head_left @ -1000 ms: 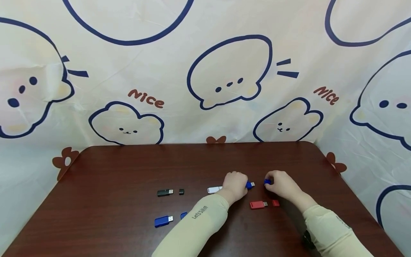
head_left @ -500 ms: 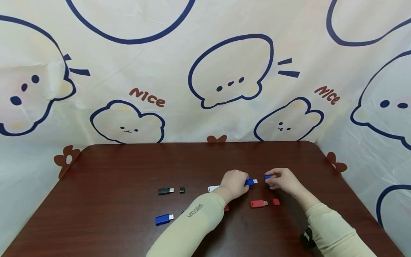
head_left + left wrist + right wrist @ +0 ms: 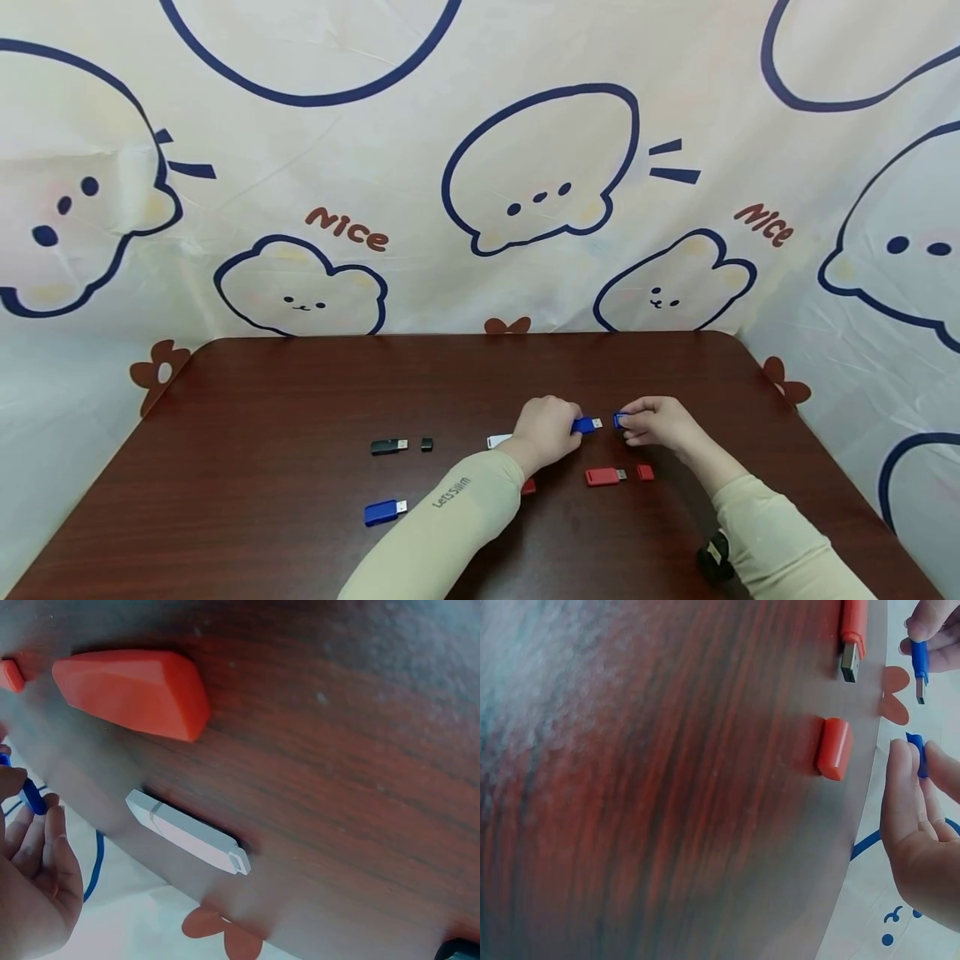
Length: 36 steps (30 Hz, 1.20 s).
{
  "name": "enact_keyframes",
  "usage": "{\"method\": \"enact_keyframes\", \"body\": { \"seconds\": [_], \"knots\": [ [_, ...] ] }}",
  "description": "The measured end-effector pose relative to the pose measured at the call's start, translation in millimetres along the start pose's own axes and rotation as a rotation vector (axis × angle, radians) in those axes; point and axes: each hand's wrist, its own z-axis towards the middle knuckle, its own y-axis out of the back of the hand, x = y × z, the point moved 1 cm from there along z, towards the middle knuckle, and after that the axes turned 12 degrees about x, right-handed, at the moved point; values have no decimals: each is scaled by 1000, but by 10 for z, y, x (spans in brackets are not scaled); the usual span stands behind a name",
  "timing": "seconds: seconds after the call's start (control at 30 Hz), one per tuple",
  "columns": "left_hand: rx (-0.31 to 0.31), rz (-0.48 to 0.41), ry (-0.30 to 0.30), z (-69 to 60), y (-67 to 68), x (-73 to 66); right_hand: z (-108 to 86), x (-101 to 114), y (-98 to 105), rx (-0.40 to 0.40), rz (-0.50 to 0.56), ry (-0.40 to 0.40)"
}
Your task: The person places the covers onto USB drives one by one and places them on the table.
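Between the thumb and fingers of my left hand [image 3: 549, 429] is a blue USB flash drive [image 3: 582, 426], its bare metal plug pointing right. My right hand [image 3: 663, 425] pinches a small blue cap [image 3: 620, 420] by its edges. In the head view the cap sits just right of the plug, with a short gap between them. The right wrist view shows the drive [image 3: 920, 658] and the cap [image 3: 917, 755] lined up but apart, both above the table. My left fingers cover the rear of the drive.
Nearer me lie an uncapped red flash drive [image 3: 602, 477] and its red cap [image 3: 645, 472]. Leftward are a black drive [image 3: 387, 447] with its cap [image 3: 427, 445] and a blue drive [image 3: 382, 512]. A capped white drive [image 3: 187, 831] and a red one [image 3: 131, 694] are partly behind my left arm.
Both hands have risen slightly with the drive and the cap. The cap has turned a little in my right fingers and shifted slightly left, toward the plug. My left sleeve has moved a little left.
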Motion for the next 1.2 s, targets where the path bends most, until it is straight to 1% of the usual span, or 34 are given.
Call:
{"method": "enact_keyframes", "body": {
  "seconds": [0.17, 0.53, 0.8, 1.2],
  "knots": [
    [-13, 8, -3, -15, -8, -5, 1, 7, -7, -1, -1, 3],
    [-57, 37, 0, -26, 2, -9, -4, 12, -15, 39, 47, -3],
    [-60, 36, -2, -35, 12, -27, 5, 35, -33, 60, 56, 3],
    [-64, 52, -11, -37, 3, -24, 36, 26, -66, 61, 62, 2]
  ]
}}
